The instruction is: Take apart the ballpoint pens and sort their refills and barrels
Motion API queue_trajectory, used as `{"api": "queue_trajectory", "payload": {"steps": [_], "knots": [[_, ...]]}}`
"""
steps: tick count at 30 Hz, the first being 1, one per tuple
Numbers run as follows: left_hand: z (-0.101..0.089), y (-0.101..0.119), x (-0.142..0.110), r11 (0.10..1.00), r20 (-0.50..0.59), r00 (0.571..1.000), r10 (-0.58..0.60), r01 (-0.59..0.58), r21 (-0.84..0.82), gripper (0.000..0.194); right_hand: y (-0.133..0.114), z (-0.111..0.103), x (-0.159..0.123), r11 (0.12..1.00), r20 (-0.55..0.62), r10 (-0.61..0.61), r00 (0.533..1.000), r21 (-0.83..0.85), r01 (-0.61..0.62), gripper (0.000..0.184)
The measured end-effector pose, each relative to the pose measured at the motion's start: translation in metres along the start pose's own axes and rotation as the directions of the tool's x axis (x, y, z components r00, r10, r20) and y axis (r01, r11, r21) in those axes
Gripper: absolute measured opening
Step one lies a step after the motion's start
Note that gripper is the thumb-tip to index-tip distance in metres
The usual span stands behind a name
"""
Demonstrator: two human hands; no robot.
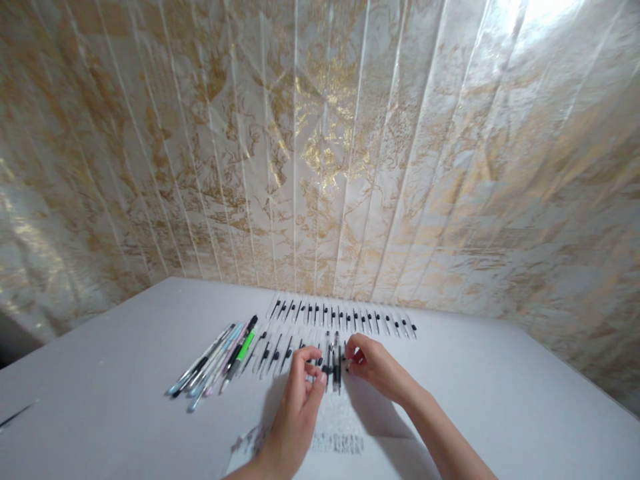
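Clear pens with dark parts point(337, 367) lie side by side on the white table between my two hands. My left hand point(300, 390) is just left of them, with its fingers curved and the thumb apart from the index finger; I see nothing held in it. To their right, my right hand point(370, 360) has its fingertips pinched together near the table. Something small and dark shows at those fingertips, too small to name. A row of clear pen pieces with black parts point(275, 355) runs to the left from my hands, partly hidden by my left hand.
Farther back lies a second row of slim clear pieces with black parts point(340, 319). Assorted pens point(213, 363) are bunched at the left, including a green one point(245, 346). A sheet of paper with dark marks point(345, 443) lies near me. Gold-patterned sheeting point(320, 147) hangs behind the table.
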State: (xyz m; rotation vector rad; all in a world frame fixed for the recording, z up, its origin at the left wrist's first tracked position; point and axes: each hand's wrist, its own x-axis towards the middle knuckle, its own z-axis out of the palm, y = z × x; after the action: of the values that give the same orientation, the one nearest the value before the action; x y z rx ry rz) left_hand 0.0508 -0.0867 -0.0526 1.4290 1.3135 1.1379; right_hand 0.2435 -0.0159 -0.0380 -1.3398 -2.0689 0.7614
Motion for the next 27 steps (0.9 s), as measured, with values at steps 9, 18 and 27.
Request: {"api": "queue_trajectory", "payload": {"steps": [9,18,27], "knots": [[-0.0004,-0.0003,0.0011,1.0,0.0,1.0,0.025,-0.025,0.011,0.03,-0.0058,0.0076,0.0001,0.999,-0.046,-0.045,0.998,-0.029,0.043,0.027],[0.001,0.0003,0.0016,0.999,-0.013,0.999,0.033,-0.033,0.017,0.028,-0.0061,0.0084,0.0018,0.998,-0.096,-0.038,0.995,-0.063,0.032,0.033],[0.0006,-0.0001,0.0028,0.999,-0.009,0.999,0.034,-0.034,0.016,0.027,-0.0003,0.0096,0.004,1.0,-0.127,0.005,0.992,0.008,-0.004,0.026]]}}
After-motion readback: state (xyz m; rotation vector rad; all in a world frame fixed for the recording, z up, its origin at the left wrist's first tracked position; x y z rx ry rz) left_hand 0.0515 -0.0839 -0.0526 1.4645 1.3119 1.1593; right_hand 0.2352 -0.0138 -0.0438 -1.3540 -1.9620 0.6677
